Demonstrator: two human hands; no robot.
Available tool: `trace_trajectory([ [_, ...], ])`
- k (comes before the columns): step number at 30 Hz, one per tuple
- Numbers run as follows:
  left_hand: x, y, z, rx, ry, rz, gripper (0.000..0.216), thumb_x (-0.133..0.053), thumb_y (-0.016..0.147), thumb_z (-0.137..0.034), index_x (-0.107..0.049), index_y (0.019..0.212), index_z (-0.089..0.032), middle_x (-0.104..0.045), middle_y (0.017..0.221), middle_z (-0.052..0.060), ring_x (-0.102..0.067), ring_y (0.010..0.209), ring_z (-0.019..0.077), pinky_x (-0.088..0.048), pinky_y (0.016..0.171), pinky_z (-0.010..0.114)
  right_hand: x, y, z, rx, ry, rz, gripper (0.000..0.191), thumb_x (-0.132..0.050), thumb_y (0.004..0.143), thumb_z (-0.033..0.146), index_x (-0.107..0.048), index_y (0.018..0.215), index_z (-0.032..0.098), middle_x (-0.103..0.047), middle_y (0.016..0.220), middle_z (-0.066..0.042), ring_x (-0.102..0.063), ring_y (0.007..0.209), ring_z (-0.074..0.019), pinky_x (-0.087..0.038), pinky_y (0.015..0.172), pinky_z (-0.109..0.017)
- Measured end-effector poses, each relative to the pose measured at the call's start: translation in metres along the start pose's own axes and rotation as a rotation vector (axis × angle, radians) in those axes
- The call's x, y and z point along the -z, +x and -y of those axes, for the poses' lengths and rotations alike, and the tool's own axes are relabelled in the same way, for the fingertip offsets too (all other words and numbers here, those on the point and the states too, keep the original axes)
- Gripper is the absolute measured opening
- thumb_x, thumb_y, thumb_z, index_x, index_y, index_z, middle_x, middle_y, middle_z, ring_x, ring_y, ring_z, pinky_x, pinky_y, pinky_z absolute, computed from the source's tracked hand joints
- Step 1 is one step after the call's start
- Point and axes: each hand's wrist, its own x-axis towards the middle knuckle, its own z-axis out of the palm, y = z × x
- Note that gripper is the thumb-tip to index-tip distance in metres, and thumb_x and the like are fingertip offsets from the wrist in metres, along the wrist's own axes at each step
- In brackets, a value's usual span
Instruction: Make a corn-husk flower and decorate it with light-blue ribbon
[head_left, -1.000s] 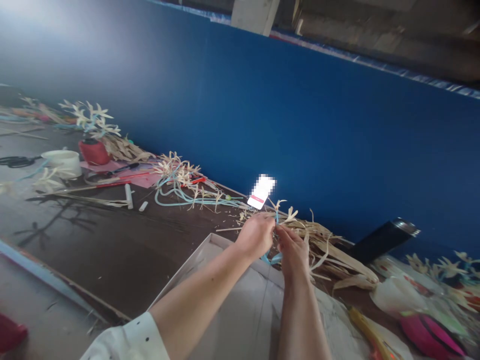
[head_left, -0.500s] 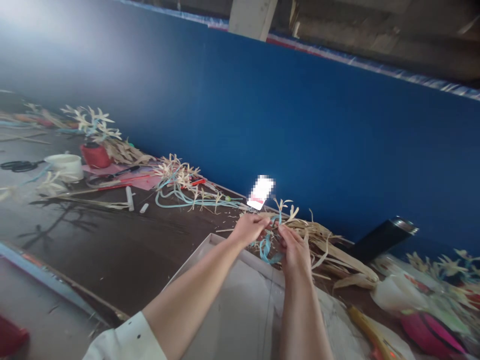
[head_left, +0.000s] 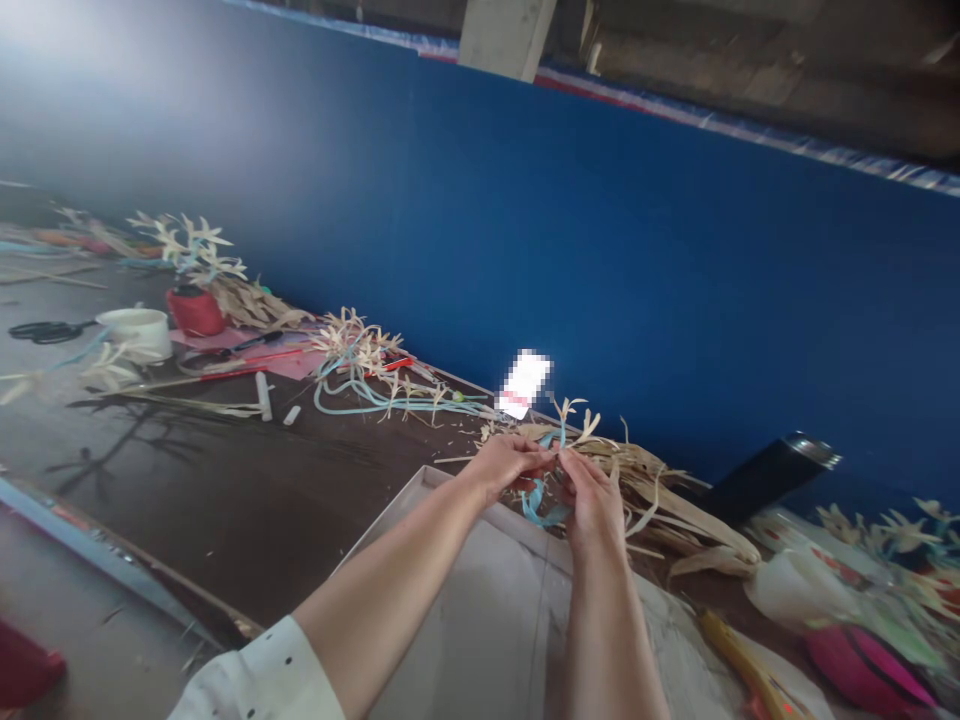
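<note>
My left hand and my right hand meet above the far edge of a shallow white box. Both are pinched on a small straw flower with pale petals, its stem wound with light blue ribbon that loops down between the hands. Fingers of both hands are closed on the stem. A heap of dry straw strips lies just behind my right hand.
A blue wall runs along the back. The dark table carries finished straw flowers with blue cord, a white bowl, a red pot, black scissors, a black flask and pink wrapping.
My hands drew slightly apart half a second ago, showing more ribbon loop, then closed together again on the flower stem. The view shifted a little.
</note>
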Motion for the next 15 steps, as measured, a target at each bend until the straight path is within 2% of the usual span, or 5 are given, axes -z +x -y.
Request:
trace_trajectory([
  [7,-0.005,0.005,0.001,-0.106,0.096,-0.099,0.026,-0.073,0.061,-0.031,-0.061,0.069,-0.009,-0.059,0.061,0.003,-0.055,0.055,0.0087,-0.051,0.058,0.026,0.001,0.001,-0.003,0.002,-0.013,0.035,0.038,-0.078,0.053,0.032,-0.071,0.086,0.014,-0.068,0.071,-0.004,-0.054,0.052,-0.0123,-0.037,0.043,-0.022],
  [12,-0.003,0.01,0.007,-0.173,0.19,-0.102,0.023,-0.07,0.064,-0.031,-0.061,0.069,-0.011,-0.06,0.06,0.002,-0.057,0.052,0.0103,-0.051,0.059,0.028,0.002,0.003,-0.006,-0.008,0.018,0.072,0.037,-0.078,0.054,0.032,-0.071,0.087,0.016,-0.07,0.079,-0.005,-0.062,0.067,-0.0177,-0.046,0.055,-0.026],
  [15,-0.001,0.013,0.011,-0.201,0.242,-0.105,0.024,-0.068,0.065,-0.034,-0.062,0.071,-0.011,-0.061,0.061,0.002,-0.057,0.053,0.011,-0.05,0.059,0.027,0.001,0.002,-0.005,-0.019,0.013,0.089,0.037,-0.077,0.055,0.033,-0.071,0.087,0.016,-0.07,0.082,-0.005,-0.063,0.071,-0.0196,-0.047,0.057,-0.027],
])
